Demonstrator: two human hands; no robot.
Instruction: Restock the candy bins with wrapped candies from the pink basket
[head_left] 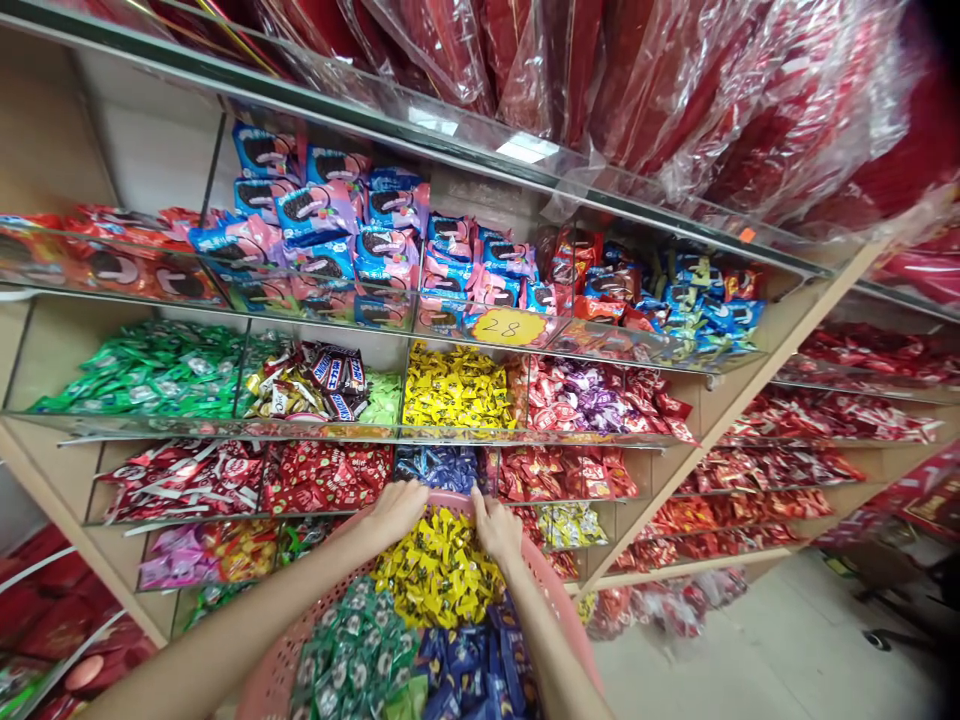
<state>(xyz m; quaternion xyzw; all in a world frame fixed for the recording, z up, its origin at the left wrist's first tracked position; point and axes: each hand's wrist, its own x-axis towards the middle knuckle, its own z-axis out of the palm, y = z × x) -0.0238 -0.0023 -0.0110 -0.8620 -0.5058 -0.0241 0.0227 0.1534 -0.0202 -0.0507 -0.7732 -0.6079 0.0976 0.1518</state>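
Note:
A round pink plastic basket (pixel 559 600) with holes in its wall is at the bottom centre, its far rim up against the shelves. Inside lie yellow-wrapped candies (pixel 439 570), green-wrapped candies (pixel 356 645) and dark blue packets (pixel 476 665). My left hand (pixel 401 508) is closed on the far rim, left of its middle. On the same rim, a little to the right, my right hand (pixel 497 527) is also closed, its thumb pointing up along the edge. Just beyond both hands is a shelf compartment of blue-wrapped sweets (pixel 439 468).
Shelves with glass fronts hold yellow candies (pixel 457 390), green candies (pixel 161 370) and blue-pink cookie packs (pixel 322 215). A yellow price tag (pixel 510 326) is on the upper glass. Red plastic-wrapped goods (pixel 675 90) lie on top. Bags (pixel 675 605) sit on the floor at right.

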